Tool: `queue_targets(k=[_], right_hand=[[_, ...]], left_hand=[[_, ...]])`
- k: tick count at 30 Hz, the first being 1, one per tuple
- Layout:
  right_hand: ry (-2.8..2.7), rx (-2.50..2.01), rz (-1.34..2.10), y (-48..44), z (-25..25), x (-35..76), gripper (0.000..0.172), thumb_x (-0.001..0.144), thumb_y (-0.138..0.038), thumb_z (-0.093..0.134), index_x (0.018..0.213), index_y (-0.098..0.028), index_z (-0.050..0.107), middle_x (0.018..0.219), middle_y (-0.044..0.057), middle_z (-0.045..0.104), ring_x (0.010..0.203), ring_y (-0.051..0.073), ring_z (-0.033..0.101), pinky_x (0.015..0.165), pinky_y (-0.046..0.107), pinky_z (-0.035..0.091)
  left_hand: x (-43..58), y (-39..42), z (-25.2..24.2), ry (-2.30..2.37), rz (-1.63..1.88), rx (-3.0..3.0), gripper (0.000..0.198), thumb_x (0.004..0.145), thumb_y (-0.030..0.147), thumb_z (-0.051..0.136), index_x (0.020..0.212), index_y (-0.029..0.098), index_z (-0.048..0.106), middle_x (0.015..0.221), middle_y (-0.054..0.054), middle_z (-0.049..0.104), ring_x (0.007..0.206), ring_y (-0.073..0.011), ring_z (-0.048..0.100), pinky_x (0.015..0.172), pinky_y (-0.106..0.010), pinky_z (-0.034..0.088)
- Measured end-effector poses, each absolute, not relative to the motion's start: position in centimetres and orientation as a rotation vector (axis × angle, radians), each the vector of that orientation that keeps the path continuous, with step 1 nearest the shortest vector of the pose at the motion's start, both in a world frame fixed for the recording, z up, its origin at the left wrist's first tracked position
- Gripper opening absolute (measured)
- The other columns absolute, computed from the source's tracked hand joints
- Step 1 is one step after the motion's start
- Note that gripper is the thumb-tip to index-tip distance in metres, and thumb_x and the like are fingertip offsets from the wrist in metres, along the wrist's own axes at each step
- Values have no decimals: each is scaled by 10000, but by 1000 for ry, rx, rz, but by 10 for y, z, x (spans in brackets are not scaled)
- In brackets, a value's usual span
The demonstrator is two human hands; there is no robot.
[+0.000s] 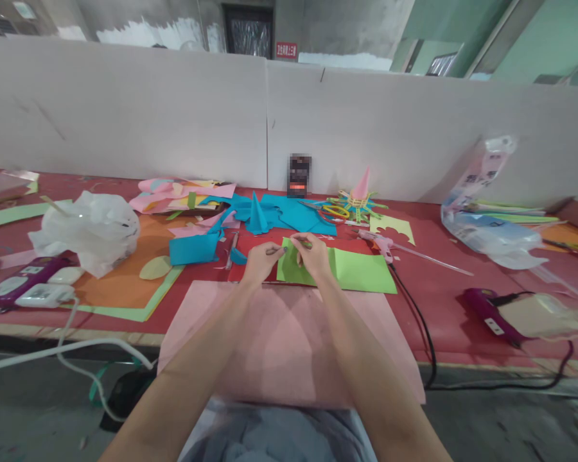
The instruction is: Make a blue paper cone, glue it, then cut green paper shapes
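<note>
A creased green paper sheet (363,269) lies on the red table in front of me. My left hand (264,260) is closed at the sheet's left edge, fingers pinched together; what they hold is too small to make out. My right hand (312,253) is closed over the sheet's left part, thumb and fingertips drawn together near its upper edge; it seems to pinch something small that I cannot identify. Behind my hands stands a blue paper cone (256,215) among blue paper pieces (301,215). A pink glue gun (378,244) lies to the right of the sheet.
A large pink sheet (279,346) covers the front edge. Yellow scissors (336,211) and a pink cone (361,186) on a fringed base lie behind. Left are a white plastic bag (94,228) and orange paper (120,282); right, a purple power strip (494,314) and a black cable (421,314).
</note>
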State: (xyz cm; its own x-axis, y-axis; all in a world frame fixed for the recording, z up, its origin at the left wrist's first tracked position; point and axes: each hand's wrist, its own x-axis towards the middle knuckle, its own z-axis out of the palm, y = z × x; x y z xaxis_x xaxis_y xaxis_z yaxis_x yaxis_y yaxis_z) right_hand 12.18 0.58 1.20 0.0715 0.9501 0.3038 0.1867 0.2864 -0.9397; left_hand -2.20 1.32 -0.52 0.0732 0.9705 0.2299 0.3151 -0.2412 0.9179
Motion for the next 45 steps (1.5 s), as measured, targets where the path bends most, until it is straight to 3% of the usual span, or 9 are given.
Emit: queue_targets(k=[4, 11, 23, 30, 38, 42, 45], right_hand=[[-1388, -1148, 820, 6, 12, 122, 306, 726, -496, 523, 826, -218, 601, 729, 7, 619, 343, 70, 449, 330, 233, 355], [-1402, -1201, 808, 5, 13, 122, 313, 691, -523, 570, 789, -227, 601, 502, -29, 543, 340, 107, 455, 351, 244, 364], [-1455, -1180, 801, 5, 14, 121, 317, 691, -529, 560, 803, -237, 614, 692, 0, 628, 350, 95, 466, 349, 251, 379], [-1451, -1191, 809, 4, 15, 121, 294, 695, -500, 574, 807, -232, 617, 508, -31, 552, 339, 116, 464, 378, 265, 382], [-1483, -1214, 724, 7, 12, 122, 317, 700, -540, 554, 753, -231, 602, 647, -8, 615, 341, 87, 422, 386, 251, 358], [-1537, -1225, 599, 10, 10, 121, 330, 724, -540, 527, 730, -221, 610, 726, 15, 636, 473, 118, 513, 480, 258, 404], [-1572, -1215, 525, 12, 9, 121, 316, 741, -510, 520, 713, -211, 618, 755, 31, 643, 647, 156, 578, 581, 262, 440]], left_hand=[[-22, 13, -5, 1286, 1199, 1655, 244, 717, 396, 555, 687, 160, 610, 647, -8, 628, 595, -122, 548, 555, -208, 389], [-23, 14, -7, 1281, 1206, 1704, 227, 720, 384, 553, 678, 167, 601, 640, 3, 619, 608, -123, 559, 575, -206, 388], [-22, 11, -5, 1263, 1203, 1740, 212, 736, 356, 531, 688, 164, 607, 641, 1, 614, 612, -127, 557, 566, -203, 385], [-22, 11, -5, 1279, 1210, 1754, 212, 741, 358, 525, 684, 169, 604, 623, 7, 594, 601, -123, 544, 559, -203, 375], [-21, 9, -3, 1287, 1209, 1783, 223, 743, 364, 516, 651, 168, 571, 577, 25, 526, 562, -108, 494, 543, -200, 342], [-17, 10, -6, 1249, 1203, 1797, 224, 754, 354, 491, 656, 163, 554, 570, 28, 486, 553, -106, 457, 530, -201, 319], [-12, 10, -8, 1305, 1154, 1847, 298, 767, 364, 460, 547, 163, 449, 501, 43, 348, 492, -86, 346, 478, -205, 239]])
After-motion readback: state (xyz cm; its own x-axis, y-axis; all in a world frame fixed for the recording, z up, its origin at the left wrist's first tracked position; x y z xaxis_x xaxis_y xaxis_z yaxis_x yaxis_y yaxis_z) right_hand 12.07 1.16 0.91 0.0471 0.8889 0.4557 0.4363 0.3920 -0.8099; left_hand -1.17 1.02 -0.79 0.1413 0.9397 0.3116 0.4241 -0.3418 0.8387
